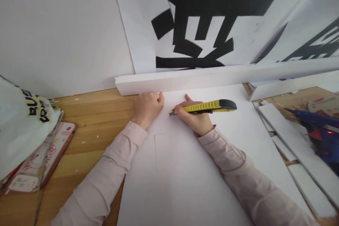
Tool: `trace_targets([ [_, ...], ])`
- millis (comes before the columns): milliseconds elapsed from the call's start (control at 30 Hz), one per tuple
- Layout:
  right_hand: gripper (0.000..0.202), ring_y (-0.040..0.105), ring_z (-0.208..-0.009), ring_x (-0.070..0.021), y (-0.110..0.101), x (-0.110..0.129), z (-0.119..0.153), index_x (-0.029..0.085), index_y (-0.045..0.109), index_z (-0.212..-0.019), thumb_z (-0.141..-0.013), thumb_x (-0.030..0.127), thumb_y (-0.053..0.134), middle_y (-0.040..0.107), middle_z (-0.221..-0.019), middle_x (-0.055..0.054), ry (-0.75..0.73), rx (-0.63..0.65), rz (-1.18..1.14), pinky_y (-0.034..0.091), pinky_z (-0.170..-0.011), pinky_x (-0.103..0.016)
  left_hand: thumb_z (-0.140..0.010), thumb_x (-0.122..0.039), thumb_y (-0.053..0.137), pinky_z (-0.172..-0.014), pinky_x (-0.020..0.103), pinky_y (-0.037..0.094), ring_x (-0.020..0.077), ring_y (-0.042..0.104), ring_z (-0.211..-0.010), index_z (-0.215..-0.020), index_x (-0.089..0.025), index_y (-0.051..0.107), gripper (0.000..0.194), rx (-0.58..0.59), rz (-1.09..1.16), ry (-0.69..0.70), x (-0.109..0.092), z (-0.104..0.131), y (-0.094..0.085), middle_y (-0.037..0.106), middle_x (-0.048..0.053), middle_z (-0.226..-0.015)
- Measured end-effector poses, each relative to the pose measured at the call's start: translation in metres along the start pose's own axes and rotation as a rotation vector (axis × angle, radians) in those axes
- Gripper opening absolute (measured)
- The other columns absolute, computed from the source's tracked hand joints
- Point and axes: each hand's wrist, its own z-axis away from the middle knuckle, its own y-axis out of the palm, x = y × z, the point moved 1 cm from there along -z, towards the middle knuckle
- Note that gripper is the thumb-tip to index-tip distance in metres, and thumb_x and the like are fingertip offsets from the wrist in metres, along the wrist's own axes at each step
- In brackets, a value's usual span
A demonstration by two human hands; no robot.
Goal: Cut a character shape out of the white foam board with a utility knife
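Observation:
A large white board (190, 176) lies flat in front of me, with a thin cut or drawn corner line on its left half. My right hand (197, 120) grips a yellow and black utility knife (203, 107), its blade pointing left and its tip close to the board's surface. I cannot tell whether the tip touches. My left hand (148, 107) rests closed at the board's upper left edge; its fingers curl under and what they hold, if anything, is hidden. A long white strip (182, 81) stands along the far edge, just beyond both hands.
White sheets with bold black characters (206, 3) lean at the back. On the right are white offcuts (299, 152) and a blue glue gun (317, 123) with a red light. A patterned phone (57, 148) and a white bag (23, 123) lie left on the wooden table (90, 113).

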Motion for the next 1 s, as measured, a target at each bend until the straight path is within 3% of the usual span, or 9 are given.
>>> trace_targets([
  [267, 0.021, 0.066, -0.058, -0.0125, 0.0021, 0.0009, -0.0036, 0.023, 0.071, -0.06, -0.077, 0.027, 0.061, 0.073, -0.064, 0.005, 0.002, 0.002, -0.073, 0.034, -0.122, -0.054, -0.098, -0.04, 0.035, -0.057, 0.032, 0.025, 0.0213, 0.055, -0.062, -0.066, -0.018, 0.071, 0.053, 0.062, -0.019, 0.002, 0.0004, 0.0019, -0.0003, 0.068, 0.009, -0.069],
  [667, 0.021, 0.06, -0.053, -0.0107, 0.0025, -0.0069, -0.005, 0.023, 0.064, -0.051, -0.071, 0.026, 0.063, 0.064, -0.053, 0.006, 0.052, -0.141, -0.205, 0.043, -0.118, -0.051, -0.098, -0.041, 0.036, -0.055, 0.032, 0.019, 0.0192, 0.053, -0.061, -0.063, -0.018, 0.069, 0.053, 0.075, -0.044, 0.023, 0.002, 0.0029, -0.0016, 0.07, 0.008, -0.071],
  [1000, 0.018, 0.059, -0.051, -0.0106, -0.0059, -0.0014, -0.0043, 0.022, 0.068, -0.054, -0.07, 0.023, 0.062, 0.069, -0.058, 0.003, 0.028, -0.043, -0.135, 0.047, -0.116, -0.041, -0.097, -0.041, 0.036, -0.055, 0.032, 0.017, 0.018, 0.052, -0.063, -0.059, -0.017, 0.064, 0.052, 0.075, -0.031, 0.02, 0.003, 0.0029, -0.0017, 0.068, 0.007, -0.069],
])
